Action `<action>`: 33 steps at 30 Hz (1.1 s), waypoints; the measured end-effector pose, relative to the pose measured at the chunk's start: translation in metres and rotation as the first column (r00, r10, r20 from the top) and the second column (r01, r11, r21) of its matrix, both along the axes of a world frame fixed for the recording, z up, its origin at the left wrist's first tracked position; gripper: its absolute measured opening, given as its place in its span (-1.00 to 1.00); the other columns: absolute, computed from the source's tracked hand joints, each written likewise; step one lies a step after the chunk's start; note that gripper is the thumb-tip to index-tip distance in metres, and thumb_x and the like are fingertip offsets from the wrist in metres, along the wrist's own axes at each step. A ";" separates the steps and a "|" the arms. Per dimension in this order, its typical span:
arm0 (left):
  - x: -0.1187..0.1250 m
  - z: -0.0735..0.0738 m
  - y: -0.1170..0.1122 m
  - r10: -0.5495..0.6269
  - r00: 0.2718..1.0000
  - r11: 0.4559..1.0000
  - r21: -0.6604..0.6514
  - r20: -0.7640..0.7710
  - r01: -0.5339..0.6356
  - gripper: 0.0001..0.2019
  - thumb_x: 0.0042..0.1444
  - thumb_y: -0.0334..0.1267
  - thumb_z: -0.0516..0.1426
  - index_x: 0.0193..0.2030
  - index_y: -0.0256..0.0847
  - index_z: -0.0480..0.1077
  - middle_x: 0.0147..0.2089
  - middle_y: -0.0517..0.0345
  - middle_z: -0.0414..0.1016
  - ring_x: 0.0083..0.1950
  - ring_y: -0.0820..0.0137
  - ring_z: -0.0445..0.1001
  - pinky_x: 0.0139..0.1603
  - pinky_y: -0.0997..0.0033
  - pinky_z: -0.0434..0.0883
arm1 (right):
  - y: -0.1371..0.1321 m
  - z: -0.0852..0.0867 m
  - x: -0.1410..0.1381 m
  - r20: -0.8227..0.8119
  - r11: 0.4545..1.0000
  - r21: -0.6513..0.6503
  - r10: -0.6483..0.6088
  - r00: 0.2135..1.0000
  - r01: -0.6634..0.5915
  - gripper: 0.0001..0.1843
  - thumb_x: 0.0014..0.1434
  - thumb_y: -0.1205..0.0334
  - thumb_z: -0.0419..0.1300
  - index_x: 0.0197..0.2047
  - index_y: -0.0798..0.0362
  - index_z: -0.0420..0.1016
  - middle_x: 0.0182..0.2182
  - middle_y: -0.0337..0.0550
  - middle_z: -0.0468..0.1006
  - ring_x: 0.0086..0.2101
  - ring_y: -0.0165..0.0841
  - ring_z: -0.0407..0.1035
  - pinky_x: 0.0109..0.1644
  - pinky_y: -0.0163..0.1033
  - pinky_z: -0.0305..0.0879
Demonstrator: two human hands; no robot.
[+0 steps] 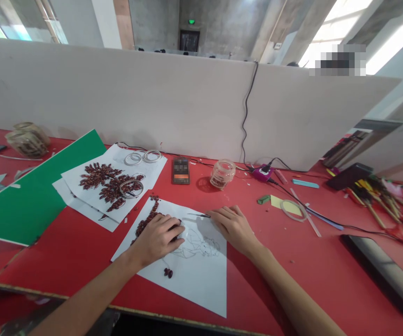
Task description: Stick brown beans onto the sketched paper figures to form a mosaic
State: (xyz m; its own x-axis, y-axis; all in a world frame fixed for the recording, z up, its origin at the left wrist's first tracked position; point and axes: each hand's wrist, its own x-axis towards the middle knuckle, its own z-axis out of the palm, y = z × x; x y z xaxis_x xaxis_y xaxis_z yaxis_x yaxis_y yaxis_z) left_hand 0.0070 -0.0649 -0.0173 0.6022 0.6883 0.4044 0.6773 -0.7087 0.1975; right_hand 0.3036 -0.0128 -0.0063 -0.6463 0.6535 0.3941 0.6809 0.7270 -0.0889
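While the right hand (232, 227) held a slim pointed tool (197, 215) in closed fingers, the left hand (159, 237) curled over the sketched sheet (201, 289) (whether it gripped anything, I couldn't tell). Reddish-brown seeds (143, 226) lined the sheet's left side.

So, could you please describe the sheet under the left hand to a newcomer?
On the red table, find the left hand; the sheet lies under it. Dark bits line its left side; a sketch lies right of the hand. Unlike the sheets to its left, no rings show on it.
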 end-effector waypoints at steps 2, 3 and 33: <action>0.000 -0.001 0.001 0.009 1.000 1.000 -0.025 0.007 -0.008 -0.82 0.40 -0.19 0.17 0.05 -0.19 0.47 -0.03 0.05 0.53 -0.02 0.22 0.47 0.04 0.15 0.35 | -0.001 0.001 -0.003 -0.011 0.999 -0.026 -0.023 1.000 0.022 -0.65 0.56 0.27 -0.08 0.10 0.02 0.53 -0.21 -0.10 0.68 -0.27 -0.35 0.49 -0.05 -0.15 0.13; 0.000 0.000 0.001 0.012 1.000 0.999 -0.037 0.005 -0.012 -0.81 0.40 -0.18 0.17 0.06 -0.19 0.46 -0.02 0.05 0.53 -0.01 0.21 0.47 0.05 0.14 0.35 | -0.002 0.001 -0.004 -0.013 0.999 -0.041 -0.035 0.999 0.035 -0.64 0.56 0.26 -0.09 0.10 0.02 0.52 -0.22 -0.11 0.68 -0.30 -0.35 0.49 -0.05 -0.15 0.13; 0.001 0.007 -0.001 -0.017 0.998 0.997 -0.075 -0.056 0.012 -0.81 0.44 -0.22 0.09 0.08 -0.07 0.49 0.00 0.07 0.43 -0.01 0.24 0.40 0.05 0.18 0.28 | -0.003 0.007 -0.007 0.050 0.986 -0.166 0.014 0.999 -0.006 -0.62 0.57 0.18 -0.08 -0.02 -0.04 0.58 -0.15 -0.14 0.66 -0.34 -0.37 0.45 -0.14 -0.19 0.14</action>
State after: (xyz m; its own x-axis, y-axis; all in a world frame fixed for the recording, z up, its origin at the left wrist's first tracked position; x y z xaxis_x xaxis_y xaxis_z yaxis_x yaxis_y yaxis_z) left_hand 0.0078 -0.0660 -0.0101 0.6327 0.7064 0.3173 0.6786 -0.7032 0.2123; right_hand 0.2963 -0.0156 0.0008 -0.6695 0.7005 0.2472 0.6803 0.7118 -0.1745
